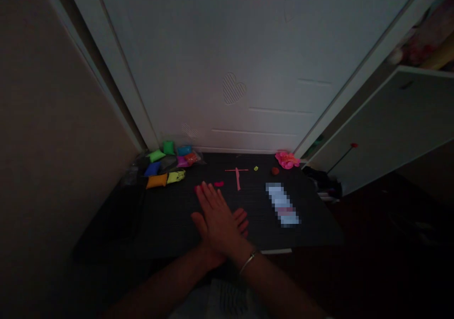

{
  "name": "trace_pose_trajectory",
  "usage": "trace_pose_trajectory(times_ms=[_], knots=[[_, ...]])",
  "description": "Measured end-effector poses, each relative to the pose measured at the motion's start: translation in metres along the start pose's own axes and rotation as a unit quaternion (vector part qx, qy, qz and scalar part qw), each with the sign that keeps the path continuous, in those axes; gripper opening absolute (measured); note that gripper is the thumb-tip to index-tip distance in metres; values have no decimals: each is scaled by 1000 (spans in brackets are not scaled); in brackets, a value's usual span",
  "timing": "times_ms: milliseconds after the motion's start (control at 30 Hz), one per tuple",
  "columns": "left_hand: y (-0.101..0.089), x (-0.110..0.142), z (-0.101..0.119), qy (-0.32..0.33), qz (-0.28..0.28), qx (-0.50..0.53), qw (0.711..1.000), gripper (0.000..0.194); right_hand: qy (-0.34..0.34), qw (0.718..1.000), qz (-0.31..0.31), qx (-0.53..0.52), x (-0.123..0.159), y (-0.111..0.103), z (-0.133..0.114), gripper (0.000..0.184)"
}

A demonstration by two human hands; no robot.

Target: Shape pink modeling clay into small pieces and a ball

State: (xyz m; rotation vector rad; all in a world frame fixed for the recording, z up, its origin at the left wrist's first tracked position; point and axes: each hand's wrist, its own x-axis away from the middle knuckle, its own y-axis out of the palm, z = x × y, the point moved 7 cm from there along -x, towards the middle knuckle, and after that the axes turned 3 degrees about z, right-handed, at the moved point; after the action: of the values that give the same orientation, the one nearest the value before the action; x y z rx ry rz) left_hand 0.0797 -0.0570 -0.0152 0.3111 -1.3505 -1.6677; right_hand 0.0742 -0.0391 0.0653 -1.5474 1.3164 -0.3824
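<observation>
My right hand (220, 219), with a thin bracelet on the wrist, lies flat across my left hand (242, 222), palm against palm, above the near part of the dark table. The right fingers stretch out to the upper left. On the left hand, the fingertips poke out to the right beneath it. Whatever may be between the palms is hidden. By the right fingertips is a bright pink piece (197, 189), partly covered. Just beyond lies a small flat pink piece (219, 184). A pink plastic modelling knife (238, 181) and a thin pink stick (230, 170) lie crossed farther back.
Several coloured soft packets (156, 181) line the table's (170, 231) back left. A blurred-out, phone-like rectangle (283, 205) lies at right. Behind it sit a reddish round lump (275, 171), a pink ruffled thing (288, 159) and a yellow bit (256, 168). A white panel (198, 63) stands behind.
</observation>
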Motion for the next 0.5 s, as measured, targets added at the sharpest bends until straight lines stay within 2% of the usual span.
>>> trace_pose_trajectory(times_ms=[33, 100, 233, 300, 367, 433, 500], knots=[[0, 2, -2, -20, -16, -1, 1000, 43, 16, 1000, 7, 2, -1, -1, 5, 57], [-4, 3, 5, -26, -12, -1, 1000, 43, 43, 999, 7, 2, 2, 0, 13, 57], [-14, -4, 26, 27, -6, -6, 1000, 41, 1, 999, -30, -28, 17, 12, -6, 56], [-17, -7, 17, 19, -19, -17, 1000, 41, -13, 999, -32, -35, 17, 14, -18, 59], [-18, -5, 1, -15, -33, -25, 999, 45, -5, 999, -14, -29, 10, 10, -18, 60], [-11, 1, -8, -38, -90, -25, 995, 50, 11, 1000, -4, -23, 3, 5, -9, 59], [-9, 3, -2, -15, -83, -19, 996, 50, 36, 999, -1, -9, 3, 3, 5, 57]])
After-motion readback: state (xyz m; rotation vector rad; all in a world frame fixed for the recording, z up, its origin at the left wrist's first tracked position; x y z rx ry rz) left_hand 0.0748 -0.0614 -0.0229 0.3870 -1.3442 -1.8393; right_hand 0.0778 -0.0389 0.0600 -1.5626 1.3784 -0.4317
